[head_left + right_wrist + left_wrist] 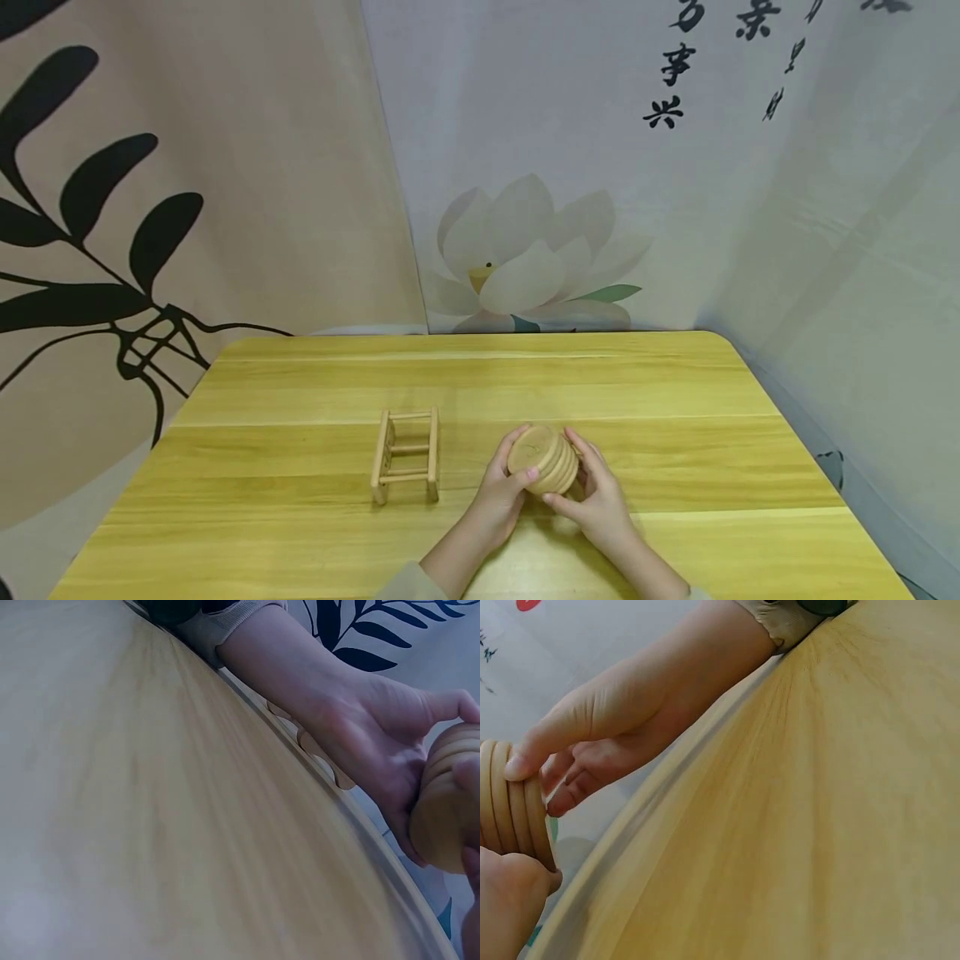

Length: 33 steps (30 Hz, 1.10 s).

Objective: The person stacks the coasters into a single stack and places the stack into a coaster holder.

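Observation:
A stack of round wooden coasters (545, 458) is held above the table between both hands, its face tilted up toward the head camera. My left hand (498, 492) grips the left side of the stack, with the thumb lying over the front coaster. From the other side my right hand (602, 504) holds the coasters, its thumb at the lower edge and its fingers around the back. In the left wrist view the stacked rims (514, 799) show between the two hands. To the left of the hands stands a small wooden rack (408, 450) with crossbars, touched by neither hand.
The light wooden table (285, 533) has rounded far corners. Behind it hangs a printed curtain (540, 100) with a lotus, dark leaves and black characters. Part of the rack's wavy side (341, 776) shows behind the left forearm in the right wrist view.

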Motion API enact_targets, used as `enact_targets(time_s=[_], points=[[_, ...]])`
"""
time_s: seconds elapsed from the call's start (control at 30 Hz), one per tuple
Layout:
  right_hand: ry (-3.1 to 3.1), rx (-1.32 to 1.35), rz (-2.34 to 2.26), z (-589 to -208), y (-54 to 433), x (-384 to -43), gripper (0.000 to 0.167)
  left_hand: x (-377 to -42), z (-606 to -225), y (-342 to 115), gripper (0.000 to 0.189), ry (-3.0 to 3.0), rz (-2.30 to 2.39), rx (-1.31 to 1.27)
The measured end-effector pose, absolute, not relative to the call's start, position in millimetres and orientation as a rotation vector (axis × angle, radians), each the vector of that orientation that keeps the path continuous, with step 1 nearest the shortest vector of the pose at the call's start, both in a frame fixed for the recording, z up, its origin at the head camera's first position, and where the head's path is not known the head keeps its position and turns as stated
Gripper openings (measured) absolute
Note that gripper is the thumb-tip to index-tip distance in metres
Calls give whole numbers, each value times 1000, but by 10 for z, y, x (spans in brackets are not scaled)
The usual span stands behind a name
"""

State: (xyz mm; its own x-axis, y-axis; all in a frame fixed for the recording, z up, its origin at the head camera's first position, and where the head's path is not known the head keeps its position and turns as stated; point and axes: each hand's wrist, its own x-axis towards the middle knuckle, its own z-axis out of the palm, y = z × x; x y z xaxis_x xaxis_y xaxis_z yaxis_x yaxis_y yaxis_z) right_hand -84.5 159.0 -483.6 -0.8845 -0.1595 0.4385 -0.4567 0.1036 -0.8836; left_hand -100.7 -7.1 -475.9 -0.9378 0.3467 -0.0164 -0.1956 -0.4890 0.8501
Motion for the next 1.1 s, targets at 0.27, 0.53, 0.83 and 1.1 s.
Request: enact_targets(time_s=[0.27,0.53,0.83,1.1], points=[[-2135,586,1821,-4811,1535,-853,90,-1009,-4746,-75,71,1328,2485,243],[-2152,561,1777,-4830,1518,-856,93,-1014,-4753,-76,70,1317,2503,263],[-2182,615,1554,-4697,1499,-817,92,-1038,-4774,-125,71,1360,2459,314],[-2180,655,1482,-4461,1482,-737,86,-1087,-4785,-205,70,1471,2338,416]])
